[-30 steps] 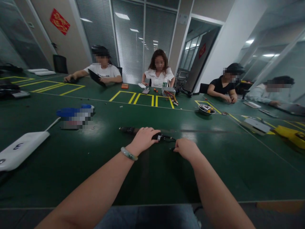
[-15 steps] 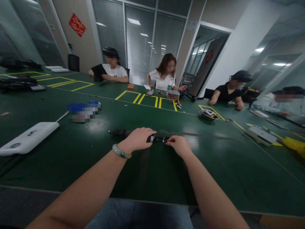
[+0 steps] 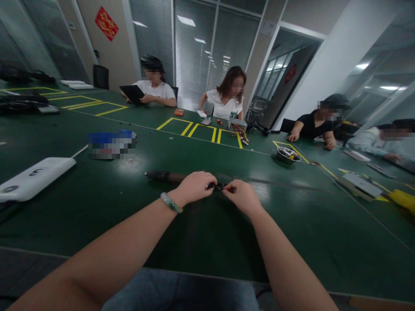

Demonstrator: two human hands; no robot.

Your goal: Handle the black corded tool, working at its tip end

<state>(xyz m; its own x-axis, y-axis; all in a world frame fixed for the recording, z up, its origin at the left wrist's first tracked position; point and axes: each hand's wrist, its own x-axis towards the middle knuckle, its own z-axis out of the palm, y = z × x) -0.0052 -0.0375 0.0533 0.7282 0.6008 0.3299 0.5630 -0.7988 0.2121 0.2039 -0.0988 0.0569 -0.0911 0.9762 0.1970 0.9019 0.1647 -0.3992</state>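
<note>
A long dark electric screwdriver (image 3: 177, 178) lies on the green table, its metal tip pointing left. My left hand (image 3: 196, 186), with a jade-coloured bangle at the wrist, is closed over its right end, and covers part of it. A short black piece (image 3: 211, 185) shows at the left fingertips, between the two hands. My right hand (image 3: 241, 196) is pinched close by, its thumb and fingertips on a small black part (image 3: 222, 186) in line with that piece. The fingers hide how the two parts join.
A white numbered device (image 3: 39, 177) with a cable lies at left, near a blurred blue-and-white packet (image 3: 112, 144). A metal bowl (image 3: 288, 154) of small parts stands ahead right. A grey box (image 3: 359, 185) is further right. Several people sit around the table.
My left hand has shifted slightly right and covers more of the black end; the gap between my hands is narrower. The view has tilted slightly. Across the table, a person's outstretched hand has drawn back.
</note>
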